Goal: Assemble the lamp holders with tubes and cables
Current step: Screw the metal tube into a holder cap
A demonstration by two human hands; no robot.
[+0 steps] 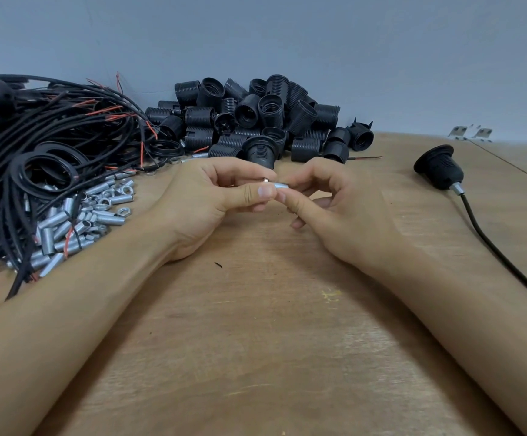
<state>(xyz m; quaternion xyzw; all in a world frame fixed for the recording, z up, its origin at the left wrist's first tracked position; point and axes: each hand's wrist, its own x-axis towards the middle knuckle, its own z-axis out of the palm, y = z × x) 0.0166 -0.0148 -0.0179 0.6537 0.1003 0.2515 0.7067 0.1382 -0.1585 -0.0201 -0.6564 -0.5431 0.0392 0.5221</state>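
Done: one finished holder [440,169] with cable, right on bench [271,341] | Now: left hand [221,196] pinches nut [266,180], right hand [328,202] fingers pinch tube [281,185], mid-bench | Left: heaped holders [255,118], cables [54,130], tubes [76,225].

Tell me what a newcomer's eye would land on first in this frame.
Mid-table, the left hand and right hand pinch a small metal tube between them. Behind them a heap of black lamp holders lies against the wall, with tangled black cables and loose metal tubes at left. One assembled holder with cable lies at right.
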